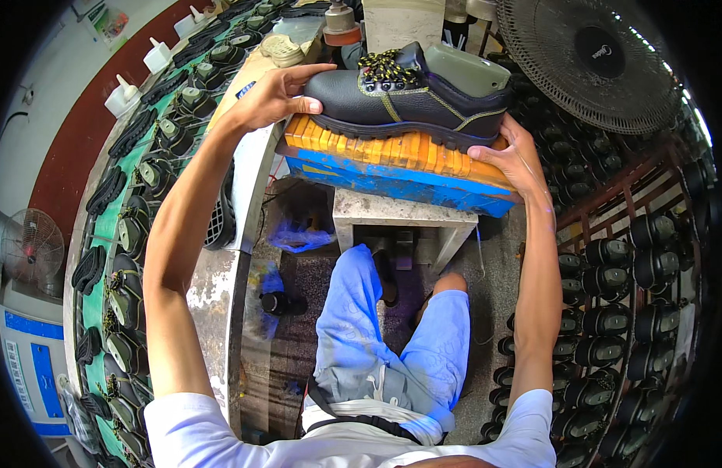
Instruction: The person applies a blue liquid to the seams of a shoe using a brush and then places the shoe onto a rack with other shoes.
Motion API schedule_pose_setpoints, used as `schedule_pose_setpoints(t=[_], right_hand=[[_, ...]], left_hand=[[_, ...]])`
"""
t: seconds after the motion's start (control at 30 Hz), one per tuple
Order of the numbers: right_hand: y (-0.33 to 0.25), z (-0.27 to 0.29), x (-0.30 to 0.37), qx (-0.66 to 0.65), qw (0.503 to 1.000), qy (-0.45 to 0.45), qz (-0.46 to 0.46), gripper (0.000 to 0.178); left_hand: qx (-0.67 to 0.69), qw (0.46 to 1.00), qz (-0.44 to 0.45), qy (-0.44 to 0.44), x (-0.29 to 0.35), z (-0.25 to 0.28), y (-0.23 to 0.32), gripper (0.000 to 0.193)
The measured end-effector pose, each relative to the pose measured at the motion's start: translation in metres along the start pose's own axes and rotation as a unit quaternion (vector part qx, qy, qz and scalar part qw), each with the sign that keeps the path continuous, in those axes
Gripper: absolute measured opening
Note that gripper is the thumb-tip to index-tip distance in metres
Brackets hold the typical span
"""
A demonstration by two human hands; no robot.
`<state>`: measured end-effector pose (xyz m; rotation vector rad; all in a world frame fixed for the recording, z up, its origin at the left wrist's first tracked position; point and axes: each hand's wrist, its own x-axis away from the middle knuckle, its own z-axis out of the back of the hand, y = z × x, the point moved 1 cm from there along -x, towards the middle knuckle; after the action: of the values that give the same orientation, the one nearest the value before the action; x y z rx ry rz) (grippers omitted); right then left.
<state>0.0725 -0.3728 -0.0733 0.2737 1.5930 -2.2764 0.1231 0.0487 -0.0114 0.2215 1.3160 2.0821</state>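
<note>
A black leather shoe (408, 103) with yellow stitching and black-and-yellow laces (386, 69) lies level, sole down, its toe to the left. An olive-green last (466, 72) fills its opening. Under it is a pad of orange upright slats (376, 148) on a blue metal base (392, 181). My left hand (277, 97) grips the toe, thumb on the near side and fingers over the far side. At the heel, my right hand (517, 156) holds the shoe, its thumb low by the sole against the slats; its other fingers are partly hidden behind.
A green conveyor (129, 164) with shoes and loose soles runs along the left, white squeeze bottles (123, 97) beyond it. A large fan (595, 54) stands at the far right. Racks of black shoes (606, 320) line the right side. A pale stand (400, 207) supports the blue base.
</note>
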Motion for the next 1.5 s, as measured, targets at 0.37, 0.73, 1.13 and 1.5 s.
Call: schedule_pose_setpoints(t=[0.37, 0.73, 1.13, 1.5], right_hand=[[0.000, 0.000, 0.004, -0.016, 1.000, -0.007, -0.007, 0.078], [0.002, -0.002, 0.004, -0.052, 0.999, -0.005, 0.013, 0.076], [0.009, 0.002, 0.007, 0.034, 0.999, 0.021, 0.019, 0.072], [0.015, 0.005, 0.004, 0.052, 0.998, -0.003, 0.040, 0.071]], left_hand=[[-0.231, 0.973, -0.003, -0.020, 0.008, -0.002, 0.012, 0.085], [0.053, 0.990, 0.006, 0.131, 0.016, -0.024, -0.022, 0.068], [0.043, 0.994, 0.002, 0.103, 0.012, -0.015, -0.028, 0.074], [0.017, 0.994, -0.003, 0.107, 0.015, -0.014, -0.021, 0.064]])
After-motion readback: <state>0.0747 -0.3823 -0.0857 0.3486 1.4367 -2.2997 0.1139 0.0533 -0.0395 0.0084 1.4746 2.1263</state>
